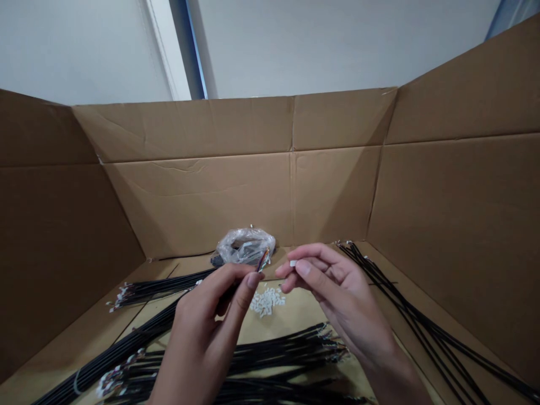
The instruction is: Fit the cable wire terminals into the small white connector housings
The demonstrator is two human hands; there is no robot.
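Note:
My left hand (215,315) pinches a black cable near its end, and the thin coloured wires (264,260) stick up past the thumb and fingertip. To the right, my right hand (329,281) holds a small white connector housing (293,263) between thumb and finger. The wire ends and the housing are apart, with a short gap between them. Below and behind the hands lies a loose pile of white connector housings (267,300). Most of the held cable is hidden behind the left hand.
Black cable bundles lie at the left (164,287), in front (287,351) and along the right (413,315), several tipped with white connectors. A clear plastic bag (244,244) sits at the back. Cardboard walls (236,197) enclose the work surface on three sides.

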